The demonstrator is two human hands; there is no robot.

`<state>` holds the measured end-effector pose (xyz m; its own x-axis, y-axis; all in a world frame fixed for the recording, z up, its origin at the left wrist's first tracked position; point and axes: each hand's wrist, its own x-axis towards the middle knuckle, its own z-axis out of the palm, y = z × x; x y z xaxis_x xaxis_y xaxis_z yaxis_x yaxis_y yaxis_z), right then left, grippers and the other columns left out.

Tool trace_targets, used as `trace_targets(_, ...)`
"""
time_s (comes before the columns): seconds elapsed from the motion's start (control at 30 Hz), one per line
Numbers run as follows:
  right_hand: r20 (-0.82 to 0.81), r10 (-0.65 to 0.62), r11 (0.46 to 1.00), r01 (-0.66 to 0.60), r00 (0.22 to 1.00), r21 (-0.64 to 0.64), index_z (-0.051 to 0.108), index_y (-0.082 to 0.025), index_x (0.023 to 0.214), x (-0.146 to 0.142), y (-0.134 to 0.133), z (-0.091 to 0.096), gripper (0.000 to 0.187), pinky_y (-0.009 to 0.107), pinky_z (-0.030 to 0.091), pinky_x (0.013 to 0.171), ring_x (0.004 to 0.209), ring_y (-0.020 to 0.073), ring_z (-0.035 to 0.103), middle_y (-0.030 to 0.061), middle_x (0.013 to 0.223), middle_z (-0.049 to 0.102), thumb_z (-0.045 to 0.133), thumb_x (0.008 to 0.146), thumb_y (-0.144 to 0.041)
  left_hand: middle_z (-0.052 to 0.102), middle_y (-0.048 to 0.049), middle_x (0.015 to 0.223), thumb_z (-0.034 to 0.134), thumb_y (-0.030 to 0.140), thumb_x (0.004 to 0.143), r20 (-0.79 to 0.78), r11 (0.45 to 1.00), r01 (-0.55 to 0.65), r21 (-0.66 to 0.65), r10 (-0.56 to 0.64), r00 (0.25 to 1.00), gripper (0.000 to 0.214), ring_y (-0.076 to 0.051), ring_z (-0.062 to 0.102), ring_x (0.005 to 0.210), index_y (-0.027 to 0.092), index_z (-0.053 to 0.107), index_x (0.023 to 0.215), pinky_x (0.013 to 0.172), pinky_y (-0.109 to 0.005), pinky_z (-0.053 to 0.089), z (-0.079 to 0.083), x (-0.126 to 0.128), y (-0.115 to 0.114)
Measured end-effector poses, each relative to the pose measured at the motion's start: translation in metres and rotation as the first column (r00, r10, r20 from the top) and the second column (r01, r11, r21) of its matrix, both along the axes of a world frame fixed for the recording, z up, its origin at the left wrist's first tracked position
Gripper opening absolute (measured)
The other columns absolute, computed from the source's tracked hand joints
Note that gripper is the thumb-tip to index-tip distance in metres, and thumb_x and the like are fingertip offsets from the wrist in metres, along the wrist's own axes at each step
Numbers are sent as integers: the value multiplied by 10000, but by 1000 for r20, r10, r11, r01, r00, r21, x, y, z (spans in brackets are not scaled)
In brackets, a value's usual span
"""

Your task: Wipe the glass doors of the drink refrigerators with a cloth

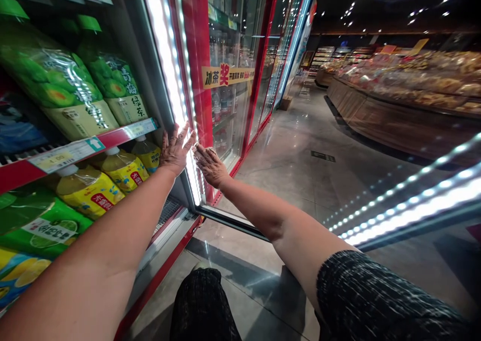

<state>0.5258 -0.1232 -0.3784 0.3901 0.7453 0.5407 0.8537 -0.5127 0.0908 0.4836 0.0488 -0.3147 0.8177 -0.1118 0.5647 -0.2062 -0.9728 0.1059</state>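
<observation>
My left hand (175, 151) is open with its fingers spread, over the lower part of a bright LED light strip (163, 45) on the cooler's side frame. Close beside it, my right hand (211, 166) stretches its fingers out flat toward the same strip, near the hinge side of the opened glass door (300, 180). Whether its fingertips touch the strip or the glass, I cannot tell. Left of my hands, a cooler shelf (75, 153) with price labels bears green-capped tea bottles (116, 85). Yellow-labelled bottles (90, 190) stand below it.
More red-framed glass doors (263, 55) run on ahead, one with a yellow Chinese-lettered banner (229, 76). A wood-sided display stand (394, 115) heaped with packaged goods is at the right. Lit strips (413, 200) cross the lower right. My knee (203, 301) is below, above the tiled floor (285, 145).
</observation>
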Motion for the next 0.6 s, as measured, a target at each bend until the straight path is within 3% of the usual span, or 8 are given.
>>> trace_targets(0.13,-32,51,991,-55,998,-121,530,-110,1479,5,-1,-26,455,427,228,1339,1566,160,277,97,1642,398,407,1042,-112,178,-38,1738,364,69,991,0,1000,4,-6,-4,1000,628,-264,-28,1622,218,369,1601,1280,-638,-45,-4,2,1)
trace_targets(0.27,-31,55,983,-59,998,-175,571,-145,1448,7,-5,-27,475,409,269,1328,1551,159,307,56,1620,452,394,1014,-65,169,-44,1739,393,56,974,6,1000,7,-13,-7,1000,647,-270,-44,1619,204,364,1604,1286,-624,-39,-6,2,-1)
trace_targets(0.47,21,-13,996,11,1000,84,420,-91,1560,10,17,-13,549,506,166,1344,1599,207,110,134,1671,332,353,1017,-56,171,-49,1737,354,115,991,9,1000,-21,9,21,1000,624,-259,-93,1609,195,377,1609,1317,-556,-1,-5,2,-6)
trace_targets(0.6,-7,35,997,-35,999,74,445,-103,1548,10,24,-23,542,491,217,1334,1578,208,207,128,1638,404,344,1019,-47,175,-22,1736,389,120,963,-8,999,-45,-13,45,999,667,-260,-73,1609,252,370,1616,1321,-540,32,-5,2,-8)
